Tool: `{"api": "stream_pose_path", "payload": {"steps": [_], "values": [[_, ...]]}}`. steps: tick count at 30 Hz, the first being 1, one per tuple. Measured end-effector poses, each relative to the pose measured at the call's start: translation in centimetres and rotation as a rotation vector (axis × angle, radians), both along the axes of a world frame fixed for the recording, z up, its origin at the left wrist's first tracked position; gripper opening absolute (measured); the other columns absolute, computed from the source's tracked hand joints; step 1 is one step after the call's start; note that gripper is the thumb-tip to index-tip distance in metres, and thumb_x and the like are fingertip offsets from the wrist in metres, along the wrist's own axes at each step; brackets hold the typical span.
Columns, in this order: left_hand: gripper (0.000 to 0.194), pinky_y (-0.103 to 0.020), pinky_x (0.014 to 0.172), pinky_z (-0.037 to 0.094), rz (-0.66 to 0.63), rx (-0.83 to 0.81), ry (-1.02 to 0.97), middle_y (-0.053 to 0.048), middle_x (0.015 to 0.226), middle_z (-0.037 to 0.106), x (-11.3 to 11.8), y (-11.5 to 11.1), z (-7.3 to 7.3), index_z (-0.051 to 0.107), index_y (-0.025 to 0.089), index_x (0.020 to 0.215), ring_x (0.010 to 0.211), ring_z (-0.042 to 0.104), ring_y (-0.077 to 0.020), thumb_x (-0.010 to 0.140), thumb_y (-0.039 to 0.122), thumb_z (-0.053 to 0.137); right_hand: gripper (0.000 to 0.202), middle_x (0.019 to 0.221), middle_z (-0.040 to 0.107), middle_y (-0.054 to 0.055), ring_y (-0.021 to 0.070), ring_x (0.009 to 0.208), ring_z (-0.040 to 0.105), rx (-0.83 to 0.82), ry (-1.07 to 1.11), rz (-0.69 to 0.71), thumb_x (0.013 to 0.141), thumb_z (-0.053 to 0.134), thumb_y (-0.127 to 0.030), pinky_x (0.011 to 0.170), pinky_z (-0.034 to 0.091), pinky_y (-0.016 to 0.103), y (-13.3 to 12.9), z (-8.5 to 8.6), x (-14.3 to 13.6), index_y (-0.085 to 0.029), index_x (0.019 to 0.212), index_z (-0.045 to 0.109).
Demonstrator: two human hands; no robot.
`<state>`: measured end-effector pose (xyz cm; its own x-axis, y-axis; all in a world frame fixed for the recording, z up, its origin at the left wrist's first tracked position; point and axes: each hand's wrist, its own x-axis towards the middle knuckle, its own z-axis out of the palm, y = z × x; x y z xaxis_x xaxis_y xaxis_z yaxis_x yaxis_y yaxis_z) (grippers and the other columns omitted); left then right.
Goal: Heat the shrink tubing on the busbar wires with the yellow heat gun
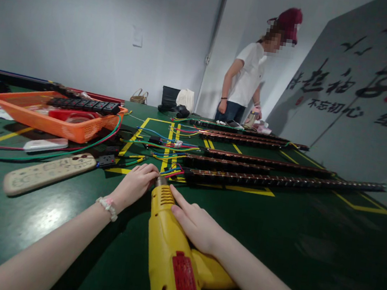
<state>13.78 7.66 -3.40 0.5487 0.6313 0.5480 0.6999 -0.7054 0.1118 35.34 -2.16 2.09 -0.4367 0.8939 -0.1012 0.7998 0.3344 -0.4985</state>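
Nearest, a yellow plastic heat gun (pixel 171 242) with a red label lies on the green desk (pixel 272 250), its short metal nozzle (pixel 161 180) pointing away. The right hand (pixel 200 224) rests along the gun's right side, index finger stretched forward; whether it grips anything underneath cannot be told. Beside the nozzle, the left hand (pixel 136 182) has its fingers bent at thin red, blue and yellow wires (pixel 174 173); whether they pinch one is hidden.

Good handling here would likely mean steadying the gun by its plastic body, keeping both hands' fingertips off the metal, which may be hot, and holding the wires a little back from the opening, spread so that none is overheated or tugged.

Just beyond, those wires meet a long black strip with copper-coloured lines (pixel 263 178). Farther left sits an orange plastic basket (pixel 84 131); at the back stands a person in a white shirt (pixel 247 76).
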Motion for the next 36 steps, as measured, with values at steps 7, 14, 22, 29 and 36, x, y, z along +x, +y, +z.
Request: {"api": "stream_pose_path", "payload": {"steps": [7, 14, 22, 29, 36], "values": [[0.022, -0.034, 0.082, 0.043, -0.003, -0.008, 0.021, -0.006, 0.103, 0.058, -0.1, -0.2, 0.2, 0.058, 0.017, 0.098, 0.093, 0.052, -0.0186, 0.088, 0.013, 0.039, 0.064, 0.103, 0.063, 0.015, 0.0294, 0.09, 0.06, 0.004, -0.008, 0.035, 0.092, 0.009, -0.059, 0.078, 0.04, 0.041, -0.1, 0.3, 0.2, -0.026, 0.147, 0.01], [0.02, -0.034, 0.082, 0.042, 0.015, 0.015, 0.026, -0.004, 0.101, 0.06, -0.1, 0.1, 0.0, 0.062, 0.018, 0.092, 0.092, 0.053, -0.0177, 0.088, 0.017, 0.043, 0.064, 0.103, 0.063, 0.013, 0.0288, 0.092, 0.059, -0.015, 0.007, 0.009, 0.092, 0.011, -0.06, 0.08, 0.039, 0.041, 0.0, 0.0, 0.9, -0.027, 0.147, 0.01], [0.023, -0.033, 0.081, 0.041, 0.023, 0.033, 0.012, -0.002, 0.099, 0.061, 0.1, 0.2, -0.1, 0.064, 0.022, 0.093, 0.09, 0.054, -0.0162, 0.091, 0.029, 0.043, 0.062, 0.101, 0.064, 0.009, 0.0249, 0.087, 0.059, -0.038, 0.127, -0.137, 0.093, 0.02, -0.057, 0.081, 0.038, 0.039, 0.9, -0.2, 4.4, -0.027, 0.147, 0.013], [0.024, -0.034, 0.081, 0.041, 0.006, 0.029, 0.008, -0.003, 0.098, 0.062, -0.1, 0.0, 0.2, 0.066, 0.023, 0.094, 0.089, 0.054, -0.0169, 0.09, 0.029, 0.043, 0.061, 0.114, 0.06, 0.01, 0.0257, 0.097, 0.058, -0.025, 0.163, -0.164, 0.094, 0.022, -0.055, 0.085, 0.037, 0.04, 1.2, -0.6, 5.8, -0.027, 0.147, 0.013], [0.024, -0.033, 0.08, 0.042, 0.008, 0.039, -0.009, -0.004, 0.099, 0.061, 0.0, 0.0, 0.0, 0.064, 0.023, 0.097, 0.09, 0.055, -0.017, 0.091, 0.028, 0.041, 0.063, 0.107, 0.063, 0.011, 0.0266, 0.092, 0.058, -0.007, 0.119, -0.167, 0.093, 0.018, -0.056, 0.082, 0.037, 0.04, 1.0, -0.3, 5.2, -0.024, 0.147, 0.012]]}}
